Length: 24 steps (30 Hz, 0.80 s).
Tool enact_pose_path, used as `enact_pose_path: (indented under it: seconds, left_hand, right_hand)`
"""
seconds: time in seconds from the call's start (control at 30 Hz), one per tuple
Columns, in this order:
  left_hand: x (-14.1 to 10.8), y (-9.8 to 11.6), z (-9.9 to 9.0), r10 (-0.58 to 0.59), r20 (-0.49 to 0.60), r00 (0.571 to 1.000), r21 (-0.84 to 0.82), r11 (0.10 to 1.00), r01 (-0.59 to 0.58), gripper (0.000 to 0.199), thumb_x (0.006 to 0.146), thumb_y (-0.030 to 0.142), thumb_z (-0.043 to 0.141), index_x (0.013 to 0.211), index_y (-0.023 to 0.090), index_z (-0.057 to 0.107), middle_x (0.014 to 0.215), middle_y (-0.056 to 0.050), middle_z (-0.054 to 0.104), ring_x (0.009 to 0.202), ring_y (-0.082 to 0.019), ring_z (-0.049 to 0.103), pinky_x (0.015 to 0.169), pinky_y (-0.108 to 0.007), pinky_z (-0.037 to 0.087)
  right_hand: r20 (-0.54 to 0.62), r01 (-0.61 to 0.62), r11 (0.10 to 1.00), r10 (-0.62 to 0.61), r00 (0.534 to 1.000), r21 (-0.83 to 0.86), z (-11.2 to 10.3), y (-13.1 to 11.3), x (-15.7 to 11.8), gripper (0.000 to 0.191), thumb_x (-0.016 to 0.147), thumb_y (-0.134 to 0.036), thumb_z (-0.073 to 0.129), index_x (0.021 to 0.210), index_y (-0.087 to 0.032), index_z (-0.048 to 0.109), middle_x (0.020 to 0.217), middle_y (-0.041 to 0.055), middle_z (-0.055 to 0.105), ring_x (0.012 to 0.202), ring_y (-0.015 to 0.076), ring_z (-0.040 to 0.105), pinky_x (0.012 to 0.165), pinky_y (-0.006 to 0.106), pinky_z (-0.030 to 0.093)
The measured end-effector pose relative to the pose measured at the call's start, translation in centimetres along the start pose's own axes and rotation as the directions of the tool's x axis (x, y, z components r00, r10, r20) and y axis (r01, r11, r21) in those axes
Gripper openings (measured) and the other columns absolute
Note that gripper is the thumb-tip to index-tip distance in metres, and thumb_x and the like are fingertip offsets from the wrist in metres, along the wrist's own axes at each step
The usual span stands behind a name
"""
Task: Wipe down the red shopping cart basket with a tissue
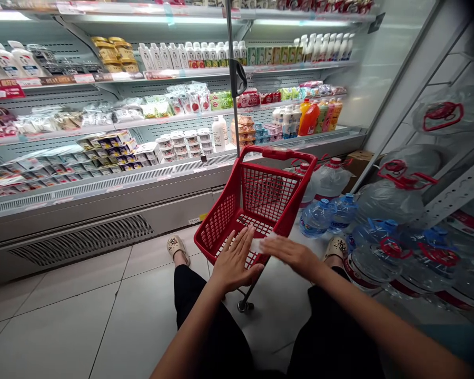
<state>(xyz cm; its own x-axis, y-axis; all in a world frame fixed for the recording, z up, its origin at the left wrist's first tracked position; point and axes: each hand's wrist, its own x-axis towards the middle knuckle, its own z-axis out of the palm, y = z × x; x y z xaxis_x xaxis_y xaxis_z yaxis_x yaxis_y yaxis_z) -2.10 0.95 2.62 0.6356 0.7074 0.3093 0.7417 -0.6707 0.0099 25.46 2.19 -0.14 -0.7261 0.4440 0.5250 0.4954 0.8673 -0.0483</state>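
My left hand (236, 261) is held palm down over the near end of a red shopping basket cart (266, 197), its fingers stretched and its thumb apart. To its right, my right hand (290, 253) is slightly blurred, with its fingers extended toward the left. A small whitish patch (256, 245) shows between the two hands; I cannot make out what it is or whether it is touched. The cart's basket shows nothing inside, and its handle is at the far side, near the fridge.
An open refrigerated shelf (174, 171) with dairy cartons, cups and bottles runs across the back. Large water bottles (379, 258) crowd the right side, and smaller blue-capped ones (315, 217) stand beside the cart. My feet are on either side of the cart on tiled floor (142, 316).
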Motion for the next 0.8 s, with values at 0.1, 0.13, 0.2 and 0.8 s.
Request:
enact_pose_path:
  seconds: [0.1,0.13,0.2,0.8]
  left_hand:
    - [-0.1,0.1,0.0,0.019,0.016,1.0,-0.001,1.0,-0.019,0.095,0.102,0.072,0.034,0.166,0.02,-0.013,0.174,-0.006,0.015,0.161,-0.022,0.017,0.133,-0.044,0.006]
    - [0.0,0.2,0.1,0.015,0.018,1.0,-0.002,1.0,-0.015,0.095,0.102,0.072,0.034,0.166,0.021,-0.014,0.174,-0.005,0.015,0.161,-0.022,0.017,0.133,-0.044,0.006]
    - [0.2,0.5,0.1,-0.006,0.007,1.0,-0.002,1.0,0.006,0.094,0.103,0.071,0.034,0.166,0.021,-0.014,0.174,-0.005,0.016,0.161,-0.021,0.017,0.133,-0.044,0.007]
    - [-2.3,-2.2,-0.9,0.152,0.004,0.988,0.034,0.988,-0.152,0.1,0.093,0.08,0.047,0.168,0.024,0.013,0.167,-0.007,0.039,0.155,-0.027,0.035,0.131,-0.048,0.017]
  right_hand:
    - [-0.078,-0.182,0.98,0.175,0.981,-0.082,-1.9,6.9,-0.4,0.075,0.098,0.003,0.031,0.162,-0.036,0.031,0.159,-0.0029,0.049,0.147,0.0155,0.046,0.125,0.046,0.041]
    - [-0.101,-0.229,0.968,0.219,0.971,-0.103,-2.3,8.8,-0.4,0.076,0.097,0.004,0.03,0.161,-0.036,0.034,0.158,-0.0023,0.051,0.146,0.0162,0.047,0.125,0.047,0.04]
    - [-0.141,-0.311,0.941,0.293,0.946,-0.132,-2.8,11.2,-0.4,0.076,0.095,0.005,0.03,0.16,-0.033,0.038,0.157,-0.0007,0.052,0.146,0.0175,0.048,0.127,0.048,0.038]
    - [-0.131,-0.197,0.979,0.189,0.973,-0.05,-0.9,3.3,-0.9,0.076,0.098,0.002,0.031,0.163,-0.036,0.027,0.158,-0.0018,0.05,0.146,0.0153,0.047,0.123,0.045,0.042]
